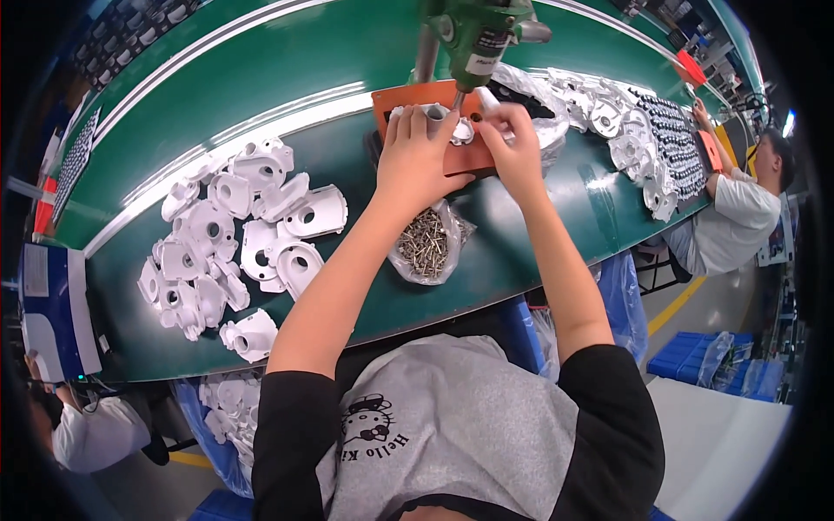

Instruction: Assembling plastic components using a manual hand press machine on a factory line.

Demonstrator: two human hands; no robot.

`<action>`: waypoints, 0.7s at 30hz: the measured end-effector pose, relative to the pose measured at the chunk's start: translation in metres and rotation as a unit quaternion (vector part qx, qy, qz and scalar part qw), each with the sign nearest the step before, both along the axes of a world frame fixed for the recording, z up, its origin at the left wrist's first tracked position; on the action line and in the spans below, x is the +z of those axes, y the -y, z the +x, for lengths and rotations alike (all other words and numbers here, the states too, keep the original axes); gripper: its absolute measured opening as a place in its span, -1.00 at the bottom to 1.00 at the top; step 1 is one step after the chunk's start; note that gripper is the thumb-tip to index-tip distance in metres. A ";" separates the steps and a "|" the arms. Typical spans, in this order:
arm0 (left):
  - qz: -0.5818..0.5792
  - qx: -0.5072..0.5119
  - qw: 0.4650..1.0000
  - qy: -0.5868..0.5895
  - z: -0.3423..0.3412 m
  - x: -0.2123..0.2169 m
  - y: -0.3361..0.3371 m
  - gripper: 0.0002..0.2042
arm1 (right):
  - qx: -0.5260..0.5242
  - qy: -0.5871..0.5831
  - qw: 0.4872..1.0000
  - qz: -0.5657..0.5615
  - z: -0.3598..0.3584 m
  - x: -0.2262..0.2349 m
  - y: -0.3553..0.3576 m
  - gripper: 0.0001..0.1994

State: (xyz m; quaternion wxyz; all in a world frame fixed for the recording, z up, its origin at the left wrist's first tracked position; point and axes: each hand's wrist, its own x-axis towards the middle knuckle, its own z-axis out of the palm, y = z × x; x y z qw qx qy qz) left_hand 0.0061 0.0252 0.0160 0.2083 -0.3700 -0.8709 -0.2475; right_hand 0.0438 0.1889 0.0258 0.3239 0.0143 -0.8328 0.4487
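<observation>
Head view: around us on the green tabletop [495,243] lie heaped white housings [201,243] and bagged screws [424,246]; a drill-press spindle [459,98] descends between our hands. Our left grip [419,161] clamps a white housing [435,114], under its fingers, on the orange fixture [463,161]; our right grip's [519,154] hold we cannot tell.

The counter [497,271] is showing dark green, the press [480,43] green, the fixture [469,161] orange; the parts [204,217] are showing white, the screws [426,246] silvery; the grey shirt [486,408] is bearing black sleeves [612,417] and a black cartoon print [372,423].
</observation>
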 end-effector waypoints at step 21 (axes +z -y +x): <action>0.022 0.000 0.999 -0.024 -0.003 -0.010 0.003 -0.22 | 0.241 0.080 0.921 0.297 0.090 -0.004 0.071 -0.84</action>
